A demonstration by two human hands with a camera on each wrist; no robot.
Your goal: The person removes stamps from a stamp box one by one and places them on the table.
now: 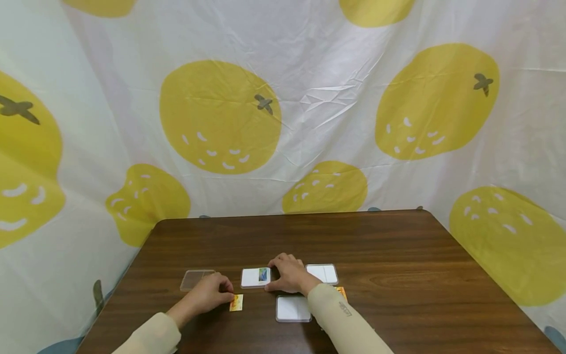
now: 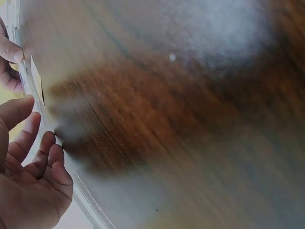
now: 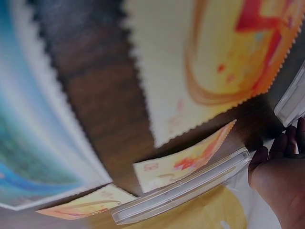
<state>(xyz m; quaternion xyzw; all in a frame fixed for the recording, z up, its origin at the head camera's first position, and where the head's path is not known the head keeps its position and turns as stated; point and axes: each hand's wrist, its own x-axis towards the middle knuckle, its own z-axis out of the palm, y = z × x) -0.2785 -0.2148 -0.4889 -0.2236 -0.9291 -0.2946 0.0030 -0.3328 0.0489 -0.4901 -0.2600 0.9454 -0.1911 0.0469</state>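
Note:
In the head view my left hand pinches the left edge of a small yellow-orange postage stamp over the table. In the left wrist view its thumb and fingertips are close to the stamp's pale edge. My right hand spans the right end of a clear plastic case, fingers at the far corner and thumb at the near one. Inside this case, a blue-green stamp lies at the right of a white insert. The right wrist view shows the case beside the fingers.
A clear lid lies partly behind the left hand. Two more cases with white inserts, one at the back and one nearer, flank the right forearm. An orange stamp shows beside the sleeve; the right wrist view has several stamps.

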